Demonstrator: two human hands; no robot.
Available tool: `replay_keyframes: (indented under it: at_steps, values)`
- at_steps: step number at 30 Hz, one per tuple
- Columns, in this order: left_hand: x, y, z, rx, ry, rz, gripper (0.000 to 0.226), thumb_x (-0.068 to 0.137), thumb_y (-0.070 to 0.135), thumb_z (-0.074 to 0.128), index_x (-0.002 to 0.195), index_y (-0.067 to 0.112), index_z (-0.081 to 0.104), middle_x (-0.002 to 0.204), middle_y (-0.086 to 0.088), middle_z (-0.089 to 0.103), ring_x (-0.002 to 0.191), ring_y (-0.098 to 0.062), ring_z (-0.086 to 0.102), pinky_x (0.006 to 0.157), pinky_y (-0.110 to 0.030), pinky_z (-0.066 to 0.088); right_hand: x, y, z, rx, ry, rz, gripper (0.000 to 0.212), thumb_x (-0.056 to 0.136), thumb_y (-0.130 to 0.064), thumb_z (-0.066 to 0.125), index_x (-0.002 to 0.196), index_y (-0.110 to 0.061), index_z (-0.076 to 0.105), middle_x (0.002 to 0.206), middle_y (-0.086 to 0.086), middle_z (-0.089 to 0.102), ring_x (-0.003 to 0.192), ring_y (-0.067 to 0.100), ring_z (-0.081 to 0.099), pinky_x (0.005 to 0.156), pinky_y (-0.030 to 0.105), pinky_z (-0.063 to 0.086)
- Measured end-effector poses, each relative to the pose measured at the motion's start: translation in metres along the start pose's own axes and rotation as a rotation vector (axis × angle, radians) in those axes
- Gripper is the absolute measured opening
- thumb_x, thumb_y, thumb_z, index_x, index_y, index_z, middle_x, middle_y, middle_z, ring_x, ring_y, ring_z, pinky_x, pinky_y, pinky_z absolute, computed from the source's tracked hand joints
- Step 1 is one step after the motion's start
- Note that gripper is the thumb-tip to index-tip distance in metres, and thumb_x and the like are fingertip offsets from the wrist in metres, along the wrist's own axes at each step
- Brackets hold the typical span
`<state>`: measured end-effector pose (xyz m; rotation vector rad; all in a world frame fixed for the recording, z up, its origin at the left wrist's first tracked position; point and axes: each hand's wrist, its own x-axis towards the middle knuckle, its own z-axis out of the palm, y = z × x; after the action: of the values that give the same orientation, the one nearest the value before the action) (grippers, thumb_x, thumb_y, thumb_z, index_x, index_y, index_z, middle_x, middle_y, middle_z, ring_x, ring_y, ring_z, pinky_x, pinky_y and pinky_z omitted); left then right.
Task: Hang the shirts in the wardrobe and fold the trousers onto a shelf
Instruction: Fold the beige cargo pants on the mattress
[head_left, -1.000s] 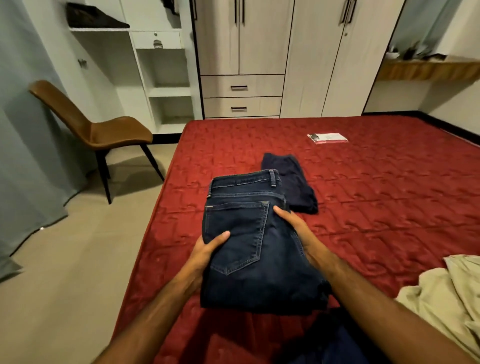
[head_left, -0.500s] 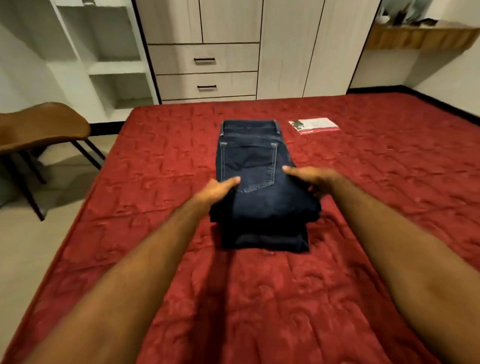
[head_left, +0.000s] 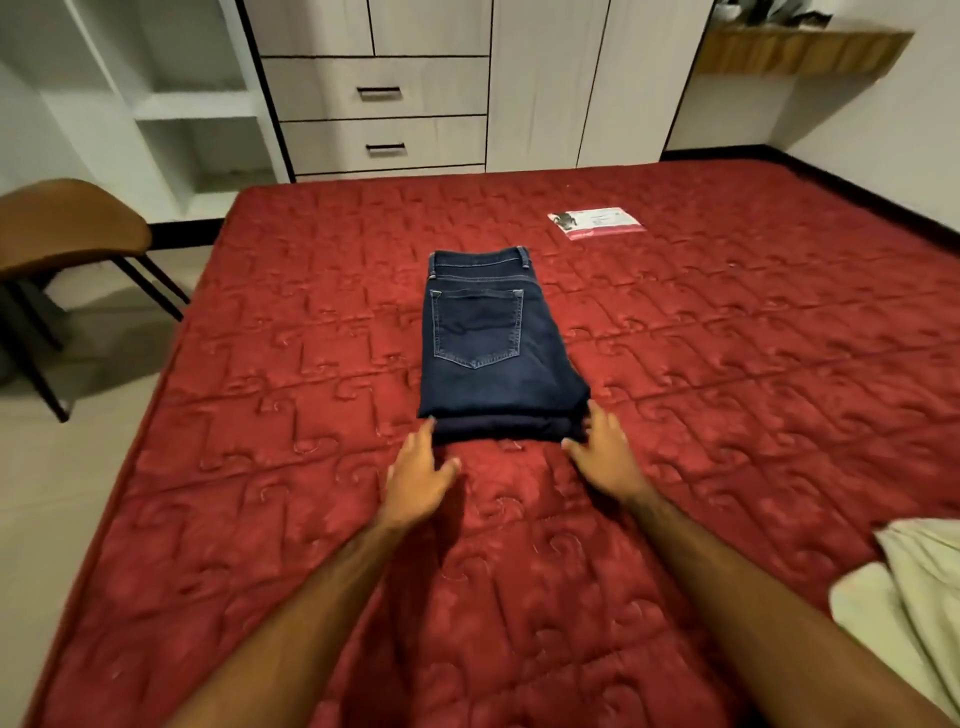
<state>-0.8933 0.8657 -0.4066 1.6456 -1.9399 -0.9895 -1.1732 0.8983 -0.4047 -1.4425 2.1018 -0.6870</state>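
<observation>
Head view, left to right. Far to the left of the left hand (head_left: 418, 470), a brown chair (head_left: 67, 228) stands on the pale floor (head_left: 78, 467) beside the bed (head_left: 727, 374), with white open shelving (head_left: 192, 104) behind it and well beyond the hand. Past both hands, against the far wall, stands the wardrobe (head_left: 540, 83), its doors closed and two drawers (head_left: 379, 119) with dark handles in its lower left section.

The left hand lies low over the red quilted bed cover, fingers spread and relaxed, gripping nothing; its fingertips (head_left: 429, 427) reach the near left corner of the folded trousers (head_left: 485, 338), though actual contact cannot be confirmed. The trousers, dark blue denim, lie directly beyond both hands on the bed, back pocket uppermost, waistband at the far end. A darker folded garment (head_left: 498, 430) shows beneath them along the near edge.

The right hand (head_left: 602, 452) is likewise open, fingers extended, touching the near right corner of the stack and holding nothing.

Beyond and to the right of the right hand, a flat printed packet (head_left: 597, 223) lies on the bed, well apart from the trousers. Near and far right of that hand, a cream cloth (head_left: 909, 597) sits crumpled at the bed's edge. A wooden wall shelf (head_left: 800, 49) hangs at upper right.
</observation>
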Motion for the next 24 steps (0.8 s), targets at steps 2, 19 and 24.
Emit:
replay_keyframes:
  at_steps: [2,19,24]
  values:
    - [-0.047,0.013,0.005,0.181,-0.084,0.084,0.072,0.086,0.054,0.048,0.150,0.021,0.039,0.150,-0.002,0.041,0.141,-0.022,0.037,0.109,-0.045,0.032,-0.048,0.007,-0.009,-0.204,-0.065,-0.082,0.076,0.088,-0.030,0.066,0.152,-0.011,0.029,0.142,0.016,0.041,0.131,0.037,0.043,0.110,0.049,0.036]
    - [-0.251,0.198,0.129,0.340,-0.689,0.566,0.047,0.092,0.042,0.058,0.130,0.015,0.058,0.133,-0.007,0.058,0.126,-0.022,0.052,0.106,-0.038,0.038,-0.405,0.142,-0.133,-0.349,0.213,0.204,0.061,0.085,-0.071,0.048,0.133,-0.033,0.057,0.119,-0.001,0.065,0.118,0.023,0.057,0.097,0.040,0.041]
    - [-0.271,0.207,0.166,0.388,-0.781,0.510,0.072,0.087,0.036,0.076,0.138,0.004,0.037,0.135,-0.013,0.052,0.121,-0.027,0.053,0.092,-0.026,0.042,-0.415,0.147,-0.122,-0.234,0.288,0.050,0.024,0.094,-0.042,0.056,0.101,-0.027,0.074,0.097,-0.005,0.073,0.097,0.018,0.065,0.087,0.035,0.041]
